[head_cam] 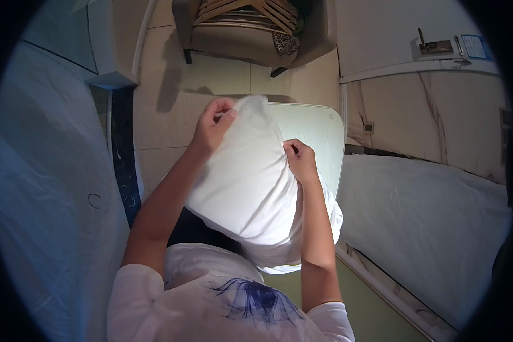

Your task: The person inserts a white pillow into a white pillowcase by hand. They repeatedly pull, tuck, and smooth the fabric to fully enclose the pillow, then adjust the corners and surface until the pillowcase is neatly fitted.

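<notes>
A large piece of white cloth (243, 179) hangs between my two hands and bunches up over my lap. My left hand (216, 122) pinches its upper left edge, near the raised corner. Lower down on the right, my right hand (300, 158) grips the cloth's right edge between thumb and fingers. Behind and to the right of the cloth is a pale, round-cornered tabletop (314, 124), partly covered by it. The cloth's lower folds are partly hidden by my right forearm.
A beige armchair (239, 42) ahead holds several wooden hangers (252, 17) and a leopard-print cloth (286, 44). Translucent sheeting (51, 171) hangs at the left. A pale covered surface (419, 213) lies at the right, below a door handle (436, 47).
</notes>
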`<state>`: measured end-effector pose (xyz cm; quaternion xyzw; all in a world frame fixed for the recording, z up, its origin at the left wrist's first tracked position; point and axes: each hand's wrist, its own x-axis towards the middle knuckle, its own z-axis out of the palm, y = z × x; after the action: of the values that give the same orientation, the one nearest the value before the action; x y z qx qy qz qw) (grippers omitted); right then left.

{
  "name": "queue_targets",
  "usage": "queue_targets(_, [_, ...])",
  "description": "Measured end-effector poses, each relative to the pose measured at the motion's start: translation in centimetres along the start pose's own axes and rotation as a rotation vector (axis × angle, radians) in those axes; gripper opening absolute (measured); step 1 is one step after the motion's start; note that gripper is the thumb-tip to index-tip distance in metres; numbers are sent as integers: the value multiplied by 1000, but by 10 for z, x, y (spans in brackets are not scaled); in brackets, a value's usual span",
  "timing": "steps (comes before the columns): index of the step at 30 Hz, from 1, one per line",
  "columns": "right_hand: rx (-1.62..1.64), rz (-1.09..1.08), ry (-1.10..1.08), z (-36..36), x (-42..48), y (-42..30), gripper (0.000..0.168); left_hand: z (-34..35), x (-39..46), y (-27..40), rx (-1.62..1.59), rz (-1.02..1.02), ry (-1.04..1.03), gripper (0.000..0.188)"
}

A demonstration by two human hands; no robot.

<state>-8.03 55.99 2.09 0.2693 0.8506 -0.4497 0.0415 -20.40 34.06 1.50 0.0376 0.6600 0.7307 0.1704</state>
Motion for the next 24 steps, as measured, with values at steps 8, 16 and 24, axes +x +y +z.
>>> queue_targets(8, [116,-324,-42,-16,-36,8,45,22,-85,-2,812,429,-172,32])
queue_targets(16, [-198,-493,109,-14,-40,6,20,51,-81,-23,907,564,-75,16])
queue_targets(24, [-372,-463,86,-49,-58,2,16,60,-96,-18,1040,598,-40,18])
